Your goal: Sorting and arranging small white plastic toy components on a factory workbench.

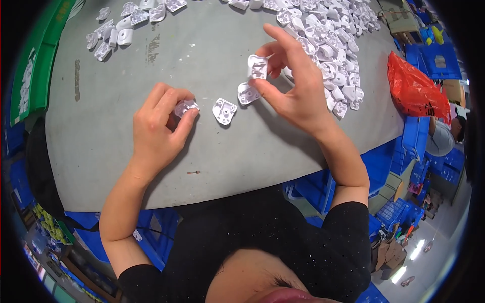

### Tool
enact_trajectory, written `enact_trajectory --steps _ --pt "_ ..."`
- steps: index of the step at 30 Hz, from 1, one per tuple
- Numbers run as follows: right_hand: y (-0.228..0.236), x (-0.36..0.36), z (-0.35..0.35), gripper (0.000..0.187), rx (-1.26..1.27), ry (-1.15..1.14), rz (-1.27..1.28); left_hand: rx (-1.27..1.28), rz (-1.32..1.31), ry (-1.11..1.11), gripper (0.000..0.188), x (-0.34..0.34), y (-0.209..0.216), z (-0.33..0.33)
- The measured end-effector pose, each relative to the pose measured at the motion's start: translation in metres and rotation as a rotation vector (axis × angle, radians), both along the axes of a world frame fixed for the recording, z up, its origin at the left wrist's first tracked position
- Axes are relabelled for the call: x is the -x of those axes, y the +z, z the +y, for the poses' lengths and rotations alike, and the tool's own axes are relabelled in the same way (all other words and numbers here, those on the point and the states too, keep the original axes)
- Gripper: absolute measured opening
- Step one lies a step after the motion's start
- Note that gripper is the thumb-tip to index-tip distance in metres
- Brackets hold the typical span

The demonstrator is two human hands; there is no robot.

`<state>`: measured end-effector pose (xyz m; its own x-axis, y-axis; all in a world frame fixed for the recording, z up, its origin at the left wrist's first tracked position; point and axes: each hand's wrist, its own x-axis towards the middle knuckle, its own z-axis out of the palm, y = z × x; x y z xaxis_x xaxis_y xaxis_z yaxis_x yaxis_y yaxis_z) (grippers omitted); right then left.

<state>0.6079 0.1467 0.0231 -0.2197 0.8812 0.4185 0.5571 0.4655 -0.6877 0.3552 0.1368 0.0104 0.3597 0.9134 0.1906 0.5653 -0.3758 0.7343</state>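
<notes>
Left grip (158, 121): one hand, thumb and fingertips closed around the first white piece (184, 107), low over the grey counter (217, 159); whether that piece touches the surface cannot be told.

Right grip (299, 83): one hand, thumb and fingers pinching the second white piece (257, 67), its ribbed hollow face exposed; the index finger stands up clear of it.

Loose between the grips, two: the third white piece (225, 111), hollow side up, just right of the left grip; the fourth white piece (248, 94), just below the right grip's thumb, contact uncertain.

Scattered group (125, 36), beyond the left grip: roughly a dozen white pieces, some overlapping, so the count is approximate.

Large heap (333, 55), right of and beyond the right grip: white pieces, too many and too overlapped to count.

Green bin (46, 55), left of the left grip: one, with white pieces inside, number not readable.

Red bag (417, 87), well right of the right grip: one.

Handling note (judgement): each piece is best held by its outer walls, leaving the ribbed interior in view; a light pinch should suffice on what looks like smooth plastic. The right thumb would do well to clear the fourth piece, lest it be nudged; the left fingers should uncover more of theirs for a proper look.
</notes>
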Motion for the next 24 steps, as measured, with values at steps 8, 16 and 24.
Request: enact_trajectory --steps 8,16,24 --pt "-0.002 -0.002 -0.001 0.076 -0.016 0.008 -0.005 -0.005 0.006 0.027 0.014 -0.002 -0.002 0.0" --pt "-0.004 -0.003 -0.001 0.078 0.207 0.064 0.141 0.001 -0.061 0.021 0.008 0.0 0.001 0.002" --pt "0.023 -0.023 -0.008 0.071 0.677 0.165 0.484 0.151 -0.196 -0.027 0.018 0.013 0.0 0.012"
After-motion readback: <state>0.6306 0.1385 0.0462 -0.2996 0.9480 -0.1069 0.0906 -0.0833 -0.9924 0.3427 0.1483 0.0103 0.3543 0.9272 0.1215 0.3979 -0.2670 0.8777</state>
